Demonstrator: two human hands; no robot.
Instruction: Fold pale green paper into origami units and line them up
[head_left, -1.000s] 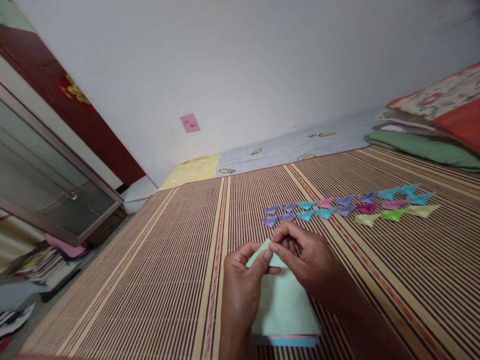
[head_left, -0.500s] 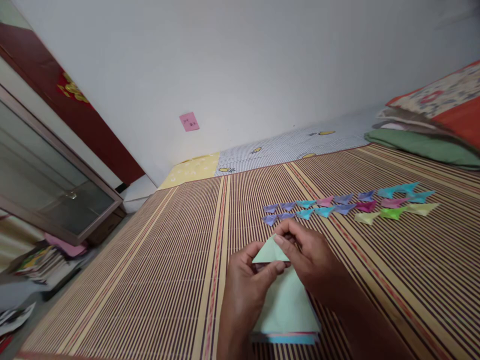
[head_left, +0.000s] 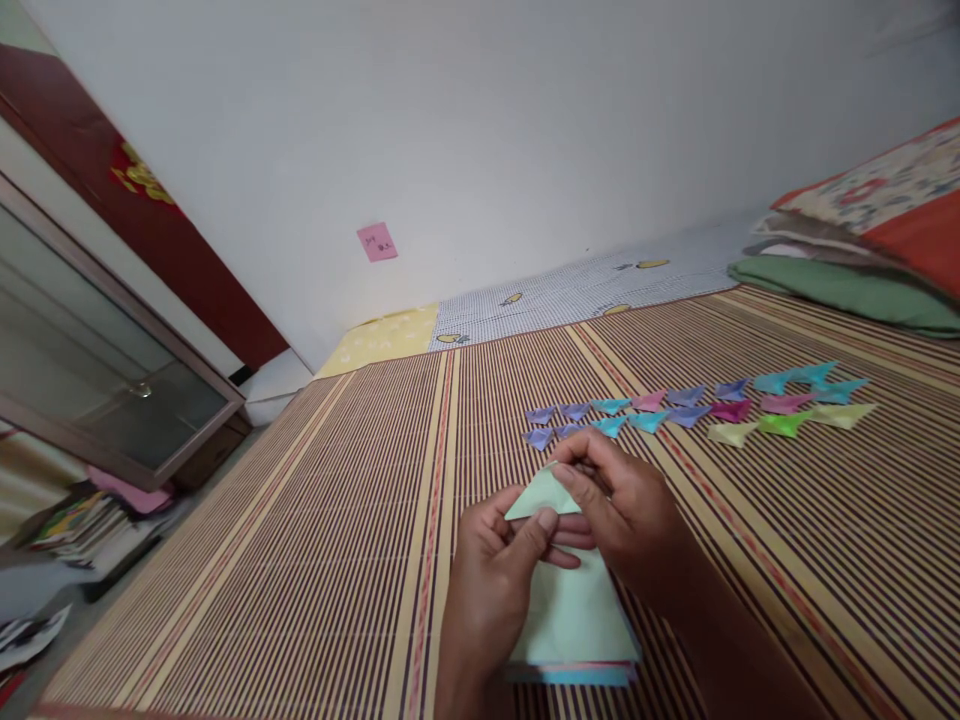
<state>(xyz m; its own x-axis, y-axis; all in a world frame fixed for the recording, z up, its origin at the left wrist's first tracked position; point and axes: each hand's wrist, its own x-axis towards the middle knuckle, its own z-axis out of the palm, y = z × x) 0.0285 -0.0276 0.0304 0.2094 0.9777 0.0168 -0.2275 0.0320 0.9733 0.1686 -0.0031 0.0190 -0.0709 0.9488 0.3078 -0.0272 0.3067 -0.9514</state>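
A small pale-green folded paper triangle (head_left: 546, 492) is held up between both hands. My left hand (head_left: 499, 565) is closed on its left side and lower edge, the thumb lying across the front and the other fingers behind. My right hand (head_left: 619, 500) pinches its upper right part between thumb and forefinger. Directly below the hands lies a stack of coloured paper sheets (head_left: 577, 620), pale green on top with pink and blue edges showing. Part of the stack is covered by my left hand.
Beyond my hands, several small folded paper boats (head_left: 686, 414) stand in rows on the striped mat (head_left: 360, 520). Folded bedding (head_left: 862, 290) lies at the far right. A pink note (head_left: 376, 242) is stuck on the wall. A glass-door cabinet (head_left: 120, 330) stands at the left.
My left thumb has moved up onto the front of the paper triangle, and my left fingers now show beneath it. The triangle's upper edge is tilted slightly more; both hands keep their grip.
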